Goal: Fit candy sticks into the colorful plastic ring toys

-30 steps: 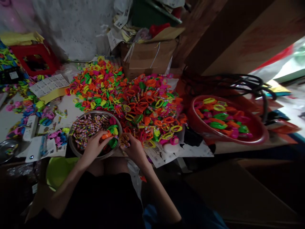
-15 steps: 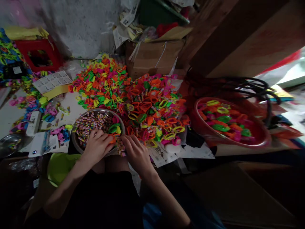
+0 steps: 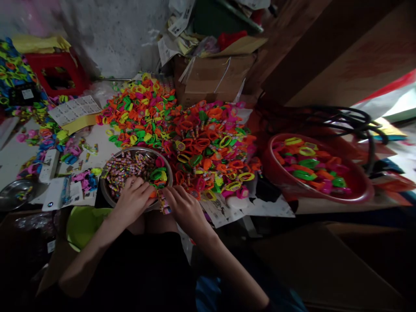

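Note:
A metal bowl [image 3: 104, 190] sits at the table's front edge above my lap, filled with small printed tubes [image 3: 125, 167] and a few green, yellow and pink plastic pieces [image 3: 158, 174]. Over its front rim, my left hand [image 3: 134, 197] pinches an orange plastic piece [image 3: 152, 193], mostly covered by the fingers. My right hand [image 3: 183, 206] is closed around several printed tubes [image 3: 164, 204] at the bowl's right side, close to the left fingertips. Behind and right of the bowl spreads a big heap of bright plastic toy watches [image 3: 208, 147].
A red basin [image 3: 367, 190] with more toy watches stands right, beside black cables [image 3: 344, 115]. Behind the heap is a cardboard box [image 3: 217, 76]. Left are a white power strip [image 3: 49, 166], a small metal dish [image 3: 8, 197] and a red stool [image 3: 78, 73]. A green tub [image 3: 81, 227] sits below.
The whole view has shifted slightly, so things appear a little further right. The right hand has drawn slightly closer to the left, with the tubes still in its fingers. The left keeps the orange piece.

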